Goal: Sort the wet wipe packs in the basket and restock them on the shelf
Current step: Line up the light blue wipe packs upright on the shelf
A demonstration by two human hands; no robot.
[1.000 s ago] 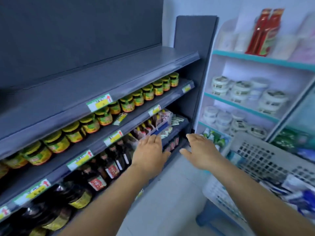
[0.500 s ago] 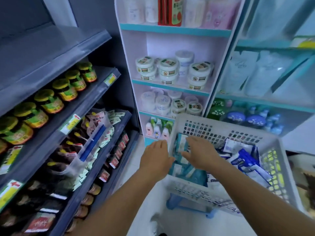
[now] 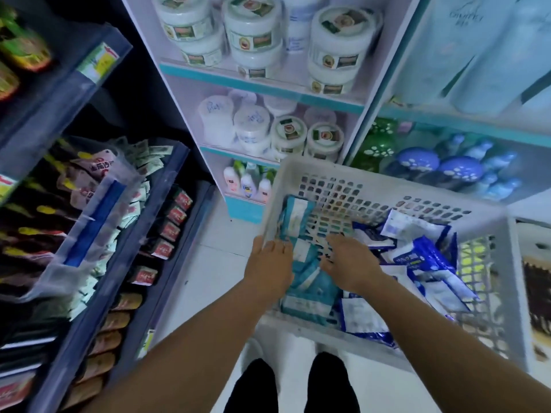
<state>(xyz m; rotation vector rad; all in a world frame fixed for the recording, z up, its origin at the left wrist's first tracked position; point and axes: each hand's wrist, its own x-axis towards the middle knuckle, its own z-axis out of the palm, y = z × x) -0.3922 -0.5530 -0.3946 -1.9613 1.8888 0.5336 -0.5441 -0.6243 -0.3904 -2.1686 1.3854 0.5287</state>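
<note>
Moved: both your hands have dropped lower into the basket [image 3: 387, 186] since half a second ago
Left hand [image 3: 269, 263]: fingers flat on teal wipe packs [image 3: 310, 278]
Right hand [image 3: 350, 263]: relaxed, spread over them
Blue packs [image 3: 417, 257]: glossy, heaped in the basket's right side

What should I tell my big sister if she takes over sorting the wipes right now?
Left hand: open, at the basket's left rim, touching the teal packs.
Right hand: reaching into the basket; grip unclear.
Teal packs lie on the left side, dark blue packs piled on the right.
Done: nothing lifted out yet.
Left: finish sorting, then put all packs on the shelf.
</note>
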